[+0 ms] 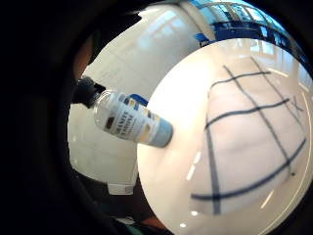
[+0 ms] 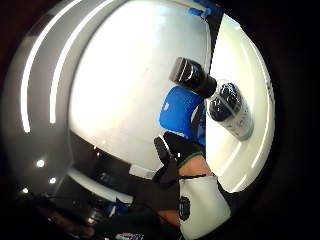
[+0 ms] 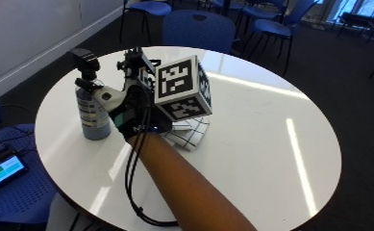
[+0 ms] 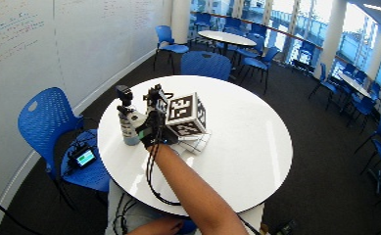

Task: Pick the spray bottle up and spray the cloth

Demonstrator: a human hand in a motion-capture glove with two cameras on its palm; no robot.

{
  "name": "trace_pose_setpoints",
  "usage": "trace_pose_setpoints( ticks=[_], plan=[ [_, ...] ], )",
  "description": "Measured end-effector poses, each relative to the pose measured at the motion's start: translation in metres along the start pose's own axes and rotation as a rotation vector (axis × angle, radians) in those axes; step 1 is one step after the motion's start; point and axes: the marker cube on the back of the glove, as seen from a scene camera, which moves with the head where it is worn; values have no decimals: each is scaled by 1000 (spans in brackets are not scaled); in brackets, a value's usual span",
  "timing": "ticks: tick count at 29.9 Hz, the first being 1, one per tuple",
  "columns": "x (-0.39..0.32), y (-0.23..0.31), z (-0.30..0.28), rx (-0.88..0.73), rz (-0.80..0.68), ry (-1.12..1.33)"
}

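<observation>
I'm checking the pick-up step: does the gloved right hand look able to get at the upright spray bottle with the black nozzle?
Probably yes. The gloved right hand hovers right beside the upright spray bottle with the black nozzle on the round white table, with nothing between them; the white checked cloth lies under the hand, off to the other side.

At the left centre of the outside view, the right hand [image 3: 132, 115] wears a black glove with a white plastic piece at the thumb side. The forearm running to the lower middle is bare, no sleeve. In the thumb side palm view, a white band with a black round mark sits at the lower middle.

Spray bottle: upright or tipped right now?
Upright: the spray bottle stands base-down on the round white table, nozzle on top, beside the gloved right hand.
</observation>
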Motion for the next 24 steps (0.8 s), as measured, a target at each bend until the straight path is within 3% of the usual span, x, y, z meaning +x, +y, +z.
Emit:
trace_pose_setpoints(
  ticks=[15, 24],
  plan=[
    [-50, 88, -38, -370, -444, 123],
    [-50, 139, -53, -664, -496, 293]
  ],
)
